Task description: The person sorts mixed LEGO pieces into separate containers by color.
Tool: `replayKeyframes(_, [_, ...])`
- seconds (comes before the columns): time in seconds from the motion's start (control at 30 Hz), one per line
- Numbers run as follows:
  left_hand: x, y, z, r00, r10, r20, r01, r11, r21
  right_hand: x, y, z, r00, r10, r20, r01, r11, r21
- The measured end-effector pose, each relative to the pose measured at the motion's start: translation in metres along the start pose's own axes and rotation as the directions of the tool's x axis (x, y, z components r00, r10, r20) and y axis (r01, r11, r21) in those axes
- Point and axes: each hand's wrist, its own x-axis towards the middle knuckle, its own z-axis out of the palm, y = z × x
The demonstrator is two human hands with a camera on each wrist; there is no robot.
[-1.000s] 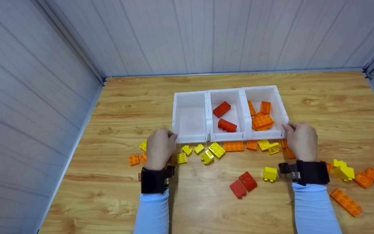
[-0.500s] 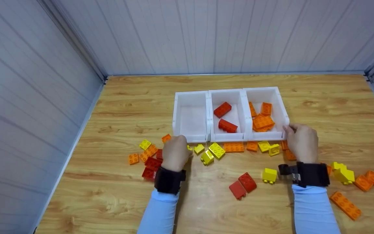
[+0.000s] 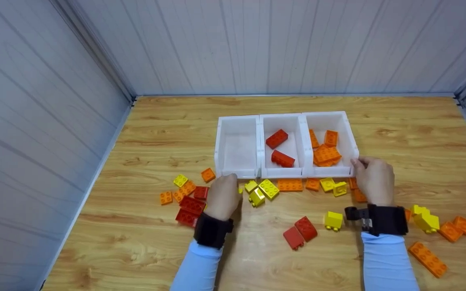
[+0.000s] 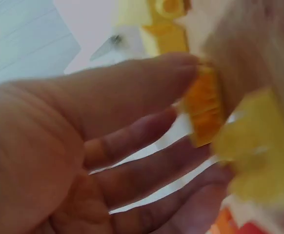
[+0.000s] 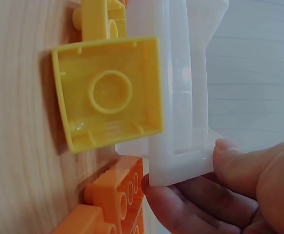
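A white three-compartment box (image 3: 239, 174) stands mid-table. Its middle compartment holds red building bricks (image 3: 283, 158), its right one orange bricks (image 3: 327, 154); the left compartment is bare. My right hand (image 3: 375, 180) pinches the box's front right corner, thumb on one side of the wall and fingers on the other. My left hand (image 3: 223, 197) is low in front of the left compartment. In the left wrist view its thumb and fingertips close on a small yellow brick (image 4: 204, 109), shaded orange. Another yellow brick (image 4: 259, 151) looms blurred beside the fingers.
Along the box's front lie yellow bricks (image 3: 268, 189) and orange bricks (image 3: 290, 185). Red bricks (image 3: 192, 205) cluster left of the left hand. Two red bricks (image 3: 306, 228) and a yellow brick (image 3: 333, 220) lie nearer. More orange bricks (image 3: 428, 259) are scattered at right. Panels wall the table.
My left hand has let go of the box's front left corner and moved right and nearer, down to the small yellow bricks. My right hand has kept its hold on the box.
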Motion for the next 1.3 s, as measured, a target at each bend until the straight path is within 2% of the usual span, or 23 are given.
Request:
replayKeyframes(0.13, [-0.002,-0.001,-0.033,0.996,0.003,0.089,0.006,0.996,-0.092,-0.002,-0.001,0.002,1.000,0.001,0.006,-0.001,1.000,0.005])
replayKeyframes(0.23, [0.014,0.006,-0.057,0.993,0.059,0.100,-0.050,0.995,-0.089,-0.001,-0.001,0.000,1.000,0.015,0.005,-0.015,1.000,0.008])
replayKeyframes(0.3, [0.030,0.011,-0.066,0.989,0.108,0.097,-0.106,0.994,-0.030,-0.001,-0.001,0.000,0.999,0.029,0.020,-0.029,0.999,0.014])
replayKeyframes(0.4, [0.058,0.018,-0.063,0.976,0.184,0.119,-0.192,0.980,0.058,0.000,0.001,0.000,0.998,0.044,0.037,-0.045,0.999,0.015])
replayKeyframes(0.5, [0.077,0.020,-0.047,0.960,0.235,0.149,-0.253,0.961,0.115,-0.001,0.002,0.001,0.999,0.035,0.028,-0.036,0.999,0.012])
replayKeyframes(0.63, [0.088,0.015,-0.026,0.949,0.281,0.145,-0.302,0.940,0.157,-0.002,0.003,0.004,1.000,-0.023,-0.012,0.023,1.000,0.003])
replayKeyframes(0.73, [0.090,0.014,-0.019,0.951,0.280,0.135,-0.300,0.939,0.168,-0.001,0.002,0.004,0.998,-0.052,-0.028,0.051,0.999,-0.004])
replayKeyframes(0.83, [0.084,0.016,-0.020,0.960,0.266,0.091,-0.277,0.949,0.152,0.000,0.000,0.001,0.999,-0.037,-0.023,0.037,0.999,-0.001])
replayKeyframes(0.9, [0.075,0.019,-0.023,0.965,0.258,0.051,-0.262,0.958,0.114,0.000,0.000,0.000,1.000,-0.022,-0.014,0.022,1.000,0.003])
replayKeyframes(1.0, [0.052,0.023,-0.026,0.972,0.230,0.039,-0.231,0.973,0.022,0.000,0.000,0.000,1.000,-0.006,0.000,0.006,1.000,0.012])
replayKeyframes(1.07, [0.033,0.025,-0.023,0.975,0.209,0.073,-0.205,0.977,-0.049,0.000,0.000,0.000,1.000,-0.001,0.006,0.001,1.000,0.015])
replayKeyframes(1.2, [0.000,0.024,-0.006,0.976,0.180,0.124,-0.168,0.981,-0.099,0.000,-0.001,0.000,1.000,0.007,0.014,-0.007,1.000,0.017])
replayKeyframes(1.3, [-0.015,0.023,0.012,0.975,0.206,0.086,-0.201,0.977,-0.068,-0.001,-0.002,0.000,1.000,0.018,0.023,-0.018,1.000,0.019])
